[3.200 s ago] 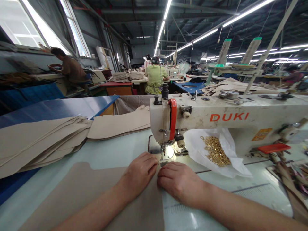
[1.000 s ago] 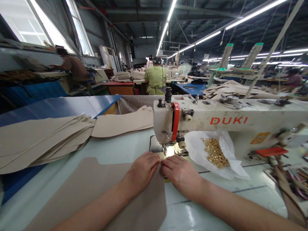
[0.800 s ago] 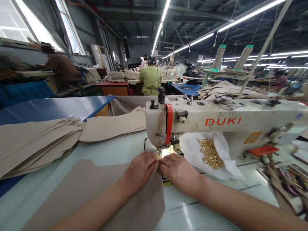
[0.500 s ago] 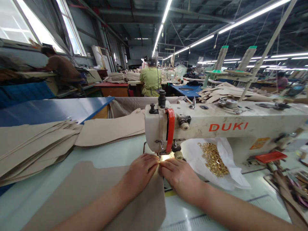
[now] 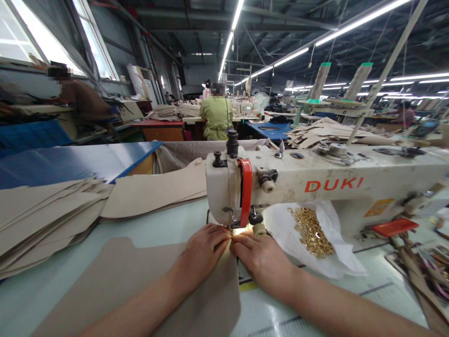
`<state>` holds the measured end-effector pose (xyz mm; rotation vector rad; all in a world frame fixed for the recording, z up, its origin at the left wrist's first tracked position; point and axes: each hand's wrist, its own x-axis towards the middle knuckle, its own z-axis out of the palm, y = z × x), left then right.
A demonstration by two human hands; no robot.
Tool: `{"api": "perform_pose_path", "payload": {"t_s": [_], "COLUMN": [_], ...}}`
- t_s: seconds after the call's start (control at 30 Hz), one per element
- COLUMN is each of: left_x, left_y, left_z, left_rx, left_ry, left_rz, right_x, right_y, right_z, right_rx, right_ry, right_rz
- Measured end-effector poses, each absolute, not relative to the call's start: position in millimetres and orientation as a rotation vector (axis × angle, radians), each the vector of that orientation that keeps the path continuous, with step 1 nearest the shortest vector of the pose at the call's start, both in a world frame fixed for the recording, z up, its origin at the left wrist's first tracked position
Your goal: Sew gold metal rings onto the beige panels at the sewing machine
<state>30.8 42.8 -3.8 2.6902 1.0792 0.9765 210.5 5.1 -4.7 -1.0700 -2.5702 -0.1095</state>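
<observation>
A beige cut panel (image 5: 115,281) lies flat on the pale sewing table (image 5: 168,224), its right corner under the needle of a white DUKI sewing machine (image 5: 315,182). My left hand (image 5: 203,255) rests on that corner with fingers curled, pressing the panel just in front of the presser foot. My right hand (image 5: 261,260) lies beside it, fingertips touching those of the left and pinching at the same spot. Whatever small part sits between the fingertips is hidden by them.
A white bag of small gold metal rings (image 5: 310,229) sits under the machine arm, right of my hands. Stacks of beige panels (image 5: 45,220) fill the left. Straps and scraps (image 5: 421,267) lie far right. Other people work at tables behind.
Both hands have edged forward, closer to the needle, fingertips now together under the machine head. The camera view shifted slightly; the panel stays in place.
</observation>
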Motion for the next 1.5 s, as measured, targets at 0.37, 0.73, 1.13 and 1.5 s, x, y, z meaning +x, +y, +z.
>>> {"api": "perform_pose_path", "payload": {"t_s": [0.37,0.73,1.13,1.5], "left_x": [31,22,19,22], "left_y": [40,25,26,24], "left_z": [-4,-9,-12,-4], "left_rx": [2.686,2.951,2.927,2.936], "left_ry": [1.097,0.994,0.985,1.022], "left_rz": [0.977,0.847,0.735,0.737], "right_x": [212,216,215,213], "right_y": [-1,-7,-7,-5], "right_z": [-2,1,4,3], "right_rx": [-0.992,-0.842,-0.86,-0.887], "right_ry": [-2.537,-2.666,-2.671,-2.642], "right_rz": [-0.157,-0.066,-0.063,-0.064]}}
